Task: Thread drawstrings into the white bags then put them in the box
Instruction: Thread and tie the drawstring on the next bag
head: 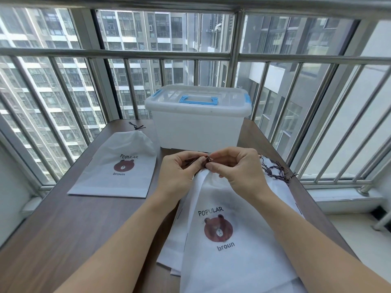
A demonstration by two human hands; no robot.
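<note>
A white bag with a brown bear print point(220, 231) lies in front of me on top of a stack of similar bags, its mouth gathered to a point. My left hand point(179, 168) and my right hand point(234, 166) both pinch a dark brown drawstring point(208, 159) at that gathered mouth. Another white bag point(118, 166) lies flat at the left, its neck cinched by a tied dark string. A translucent white box point(196, 121) with a blue handle stands behind my hands, lid on.
A tangle of loose dark drawstrings point(275, 170) lies on the bags to the right of my right hand. The brown wooden table point(63, 229) ends close to a metal railing point(127, 53) and windows on the left, far and right sides.
</note>
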